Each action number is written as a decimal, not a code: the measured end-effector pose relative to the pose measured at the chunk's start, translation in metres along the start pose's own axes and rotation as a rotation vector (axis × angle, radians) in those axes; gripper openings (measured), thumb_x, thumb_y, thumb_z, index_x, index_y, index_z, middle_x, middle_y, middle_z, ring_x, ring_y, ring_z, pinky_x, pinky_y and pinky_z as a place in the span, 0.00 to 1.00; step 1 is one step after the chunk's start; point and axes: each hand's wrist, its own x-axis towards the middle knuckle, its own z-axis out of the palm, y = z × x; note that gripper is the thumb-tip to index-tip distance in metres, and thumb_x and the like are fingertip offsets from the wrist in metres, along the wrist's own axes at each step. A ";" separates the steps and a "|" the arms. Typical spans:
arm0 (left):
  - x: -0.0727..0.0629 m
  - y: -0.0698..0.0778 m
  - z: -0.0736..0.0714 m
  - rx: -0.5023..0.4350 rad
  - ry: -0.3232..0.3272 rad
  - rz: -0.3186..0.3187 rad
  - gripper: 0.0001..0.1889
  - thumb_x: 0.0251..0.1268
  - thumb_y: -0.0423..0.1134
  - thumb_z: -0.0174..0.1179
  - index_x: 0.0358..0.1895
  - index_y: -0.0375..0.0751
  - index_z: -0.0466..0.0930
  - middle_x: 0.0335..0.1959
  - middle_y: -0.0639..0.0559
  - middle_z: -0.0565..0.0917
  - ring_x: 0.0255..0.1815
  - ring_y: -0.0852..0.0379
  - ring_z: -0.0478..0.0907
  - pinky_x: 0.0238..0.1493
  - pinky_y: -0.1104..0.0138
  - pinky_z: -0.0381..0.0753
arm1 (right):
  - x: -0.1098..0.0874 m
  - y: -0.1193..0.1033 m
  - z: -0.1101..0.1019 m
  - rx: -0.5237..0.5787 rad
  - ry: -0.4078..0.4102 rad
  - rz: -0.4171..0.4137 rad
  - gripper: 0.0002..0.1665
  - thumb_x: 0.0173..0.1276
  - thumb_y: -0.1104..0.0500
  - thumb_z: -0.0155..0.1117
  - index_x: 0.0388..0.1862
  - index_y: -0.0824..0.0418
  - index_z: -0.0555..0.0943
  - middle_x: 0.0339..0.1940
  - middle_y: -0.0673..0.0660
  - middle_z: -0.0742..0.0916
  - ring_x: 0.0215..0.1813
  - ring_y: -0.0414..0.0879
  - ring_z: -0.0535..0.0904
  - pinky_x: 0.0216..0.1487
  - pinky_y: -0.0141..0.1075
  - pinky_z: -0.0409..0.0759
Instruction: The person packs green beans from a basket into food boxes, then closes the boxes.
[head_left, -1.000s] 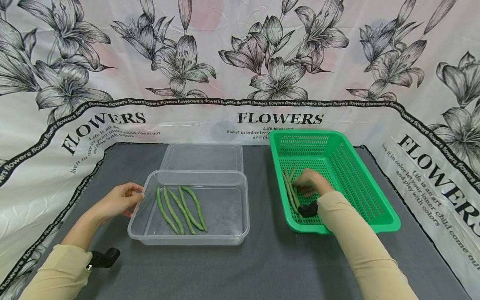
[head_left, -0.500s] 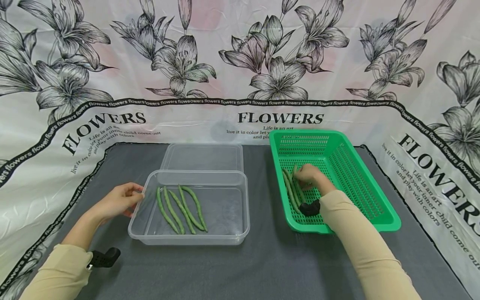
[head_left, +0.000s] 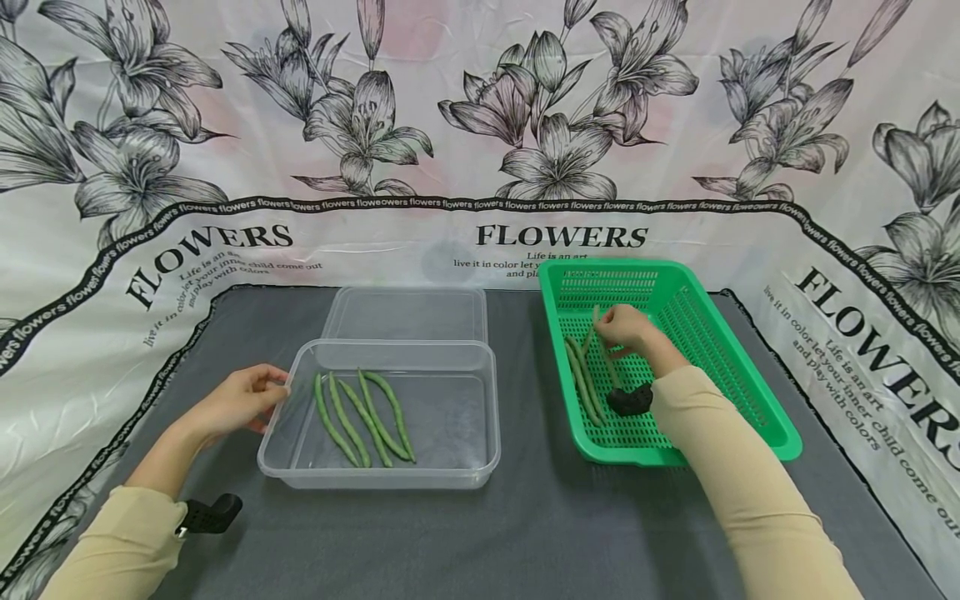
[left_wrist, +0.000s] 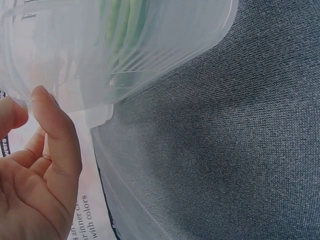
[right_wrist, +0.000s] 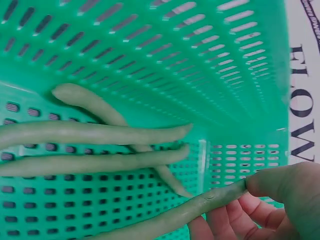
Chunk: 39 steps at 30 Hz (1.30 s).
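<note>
In the right wrist view my right hand (right_wrist: 280, 205) pinches a green bean (right_wrist: 170, 217) near one end, between thumb and fingers. In the head view this hand (head_left: 633, 329) is over the left part of the green basket (head_left: 750, 417). Three other beans (right_wrist: 90, 132) lie on the basket floor, one crossing under the other two. On the left, my left hand (head_left: 236, 400) holds the left rim of a clear plastic container (head_left: 457, 417) between thumb and index finger. Several green beans (head_left: 348, 425) lie side by side in the container's left half.
A clear lid (head_left: 405, 312) lies flat behind the container. Grey cloth (head_left: 517, 533) covers the table, with a white flower-printed sheet (head_left: 420, 242) behind it. A black strap with a camera sits on each wrist (head_left: 210, 515).
My right hand has drawn one bean away from the others and lifted it, moving slightly up and back in the basket. The left hand and the container stay where they were.
</note>
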 end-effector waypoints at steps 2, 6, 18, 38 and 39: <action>0.000 0.000 0.000 0.001 0.001 -0.001 0.24 0.71 0.42 0.47 0.61 0.27 0.60 0.39 0.41 0.75 0.33 0.57 0.74 0.32 0.61 0.81 | -0.001 -0.002 -0.004 -0.012 0.014 -0.003 0.19 0.69 0.62 0.40 0.16 0.55 0.58 0.17 0.50 0.65 0.26 0.46 0.69 0.43 0.48 0.80; 0.000 0.001 0.001 -0.001 -0.001 -0.006 0.24 0.71 0.42 0.47 0.61 0.27 0.59 0.39 0.41 0.75 0.33 0.57 0.73 0.32 0.61 0.81 | -0.002 -0.005 -0.009 -0.040 0.035 -0.002 0.14 0.69 0.61 0.41 0.21 0.58 0.62 0.25 0.54 0.70 0.32 0.47 0.73 0.43 0.47 0.80; 0.001 -0.001 0.001 0.004 0.000 -0.019 0.24 0.71 0.42 0.47 0.61 0.27 0.59 0.40 0.41 0.75 0.33 0.57 0.74 0.31 0.61 0.81 | -0.008 -0.018 -0.015 -0.106 0.076 -0.066 0.15 0.71 0.58 0.42 0.45 0.70 0.70 0.39 0.62 0.75 0.36 0.48 0.76 0.35 0.39 0.82; 0.002 -0.001 0.001 0.001 -0.006 -0.013 0.25 0.70 0.43 0.49 0.61 0.27 0.59 0.40 0.39 0.74 0.34 0.56 0.74 0.32 0.61 0.81 | -0.016 -0.074 -0.017 -0.245 0.130 -0.132 0.16 0.71 0.57 0.44 0.48 0.68 0.71 0.38 0.61 0.77 0.33 0.52 0.80 0.37 0.40 0.82; 0.002 -0.001 0.001 0.002 -0.005 -0.010 0.25 0.70 0.43 0.49 0.61 0.27 0.59 0.40 0.38 0.74 0.34 0.56 0.74 0.32 0.61 0.81 | -0.016 -0.077 -0.015 -0.246 0.136 -0.137 0.16 0.71 0.57 0.44 0.48 0.68 0.71 0.40 0.61 0.77 0.32 0.51 0.80 0.36 0.40 0.82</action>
